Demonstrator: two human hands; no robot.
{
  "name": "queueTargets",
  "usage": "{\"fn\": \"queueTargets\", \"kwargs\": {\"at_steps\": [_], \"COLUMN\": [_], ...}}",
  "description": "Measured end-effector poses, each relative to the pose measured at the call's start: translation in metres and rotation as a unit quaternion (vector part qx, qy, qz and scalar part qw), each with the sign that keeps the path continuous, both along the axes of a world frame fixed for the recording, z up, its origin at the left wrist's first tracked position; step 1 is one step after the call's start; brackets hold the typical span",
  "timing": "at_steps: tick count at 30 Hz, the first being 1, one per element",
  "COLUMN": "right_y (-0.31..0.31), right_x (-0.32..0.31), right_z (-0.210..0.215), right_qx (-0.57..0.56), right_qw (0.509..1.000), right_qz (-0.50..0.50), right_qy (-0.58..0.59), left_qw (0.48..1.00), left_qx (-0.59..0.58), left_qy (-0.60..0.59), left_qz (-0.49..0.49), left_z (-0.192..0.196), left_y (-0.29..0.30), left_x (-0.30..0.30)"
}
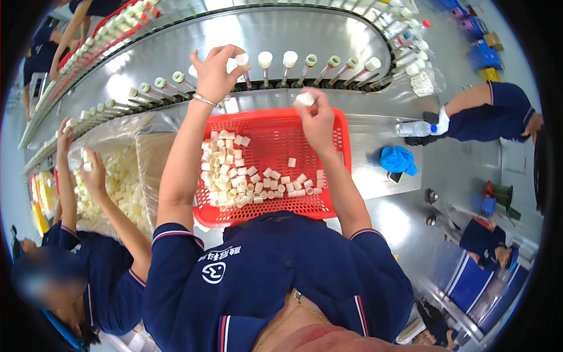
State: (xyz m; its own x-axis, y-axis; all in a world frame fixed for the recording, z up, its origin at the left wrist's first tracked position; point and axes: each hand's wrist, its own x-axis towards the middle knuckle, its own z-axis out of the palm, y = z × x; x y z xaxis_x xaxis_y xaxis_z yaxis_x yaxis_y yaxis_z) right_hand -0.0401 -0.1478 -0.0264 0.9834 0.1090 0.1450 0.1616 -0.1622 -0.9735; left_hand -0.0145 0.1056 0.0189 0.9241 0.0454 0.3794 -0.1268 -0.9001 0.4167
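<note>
Shiny steel conveyor [328, 35] curves through a factory hall, with a row of pegs [305, 70] along its near edge. Just below it sits a red basket [337, 138] of small white caps [234, 176]. Left hand [214, 73] is pinching a cap on a peg, while right hand [316, 120] is closed around another cap [305, 98] above the basket. Right of the basket there's a blue cloth [397, 159] and a clear bottle [417, 128]. Left of it, a coworker is digging into a clear bag of caps [120, 185].

You wear a navy polo shirt [275, 264] with short sleeves, each cuff edged in red and white stripes. A white smiling emblem sits on the chest, just beside the collar. A thin silver bracelet [205, 100] circles your left wrist, and a fine gold chain [305, 308] hangs below the collar.
</note>
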Motion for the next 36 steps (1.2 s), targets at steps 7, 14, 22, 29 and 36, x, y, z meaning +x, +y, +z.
{"fn": "queueTargets", "kwargs": {"at_steps": [7,14,22,29,36], "right_y": [-0.019,-0.052,-0.088,-0.091,-0.113], "right_x": [0.074,0.097,-0.039,-0.112,-0.111], "right_z": [0.049,0.026,-0.087,-0.172,-0.166], "right_qx": [-0.08,-0.351,-0.386,-0.578,-0.32], "right_qw": [0.992,0.914,0.922,0.768,0.928], "right_qz": [-0.099,-0.161,-0.018,0.117,0.054], "right_qy": [-0.007,-0.121,-0.004,0.251,0.181], "left_qw": [0.992,0.997,0.968,0.892,0.904], "left_qx": [0.088,-0.038,-0.042,0.062,0.109], "left_qy": [-0.092,-0.022,0.188,0.425,0.376], "left_qz": [-0.017,-0.061,-0.16,-0.14,-0.169], "left_z": [0.0,-0.113,-0.211,-0.24,-0.25], "left_y": [-0.048,-0.067,-0.109,-0.133,-0.102], "left_x": [-0.012,-0.12,-0.19,-0.197,-0.224]}}
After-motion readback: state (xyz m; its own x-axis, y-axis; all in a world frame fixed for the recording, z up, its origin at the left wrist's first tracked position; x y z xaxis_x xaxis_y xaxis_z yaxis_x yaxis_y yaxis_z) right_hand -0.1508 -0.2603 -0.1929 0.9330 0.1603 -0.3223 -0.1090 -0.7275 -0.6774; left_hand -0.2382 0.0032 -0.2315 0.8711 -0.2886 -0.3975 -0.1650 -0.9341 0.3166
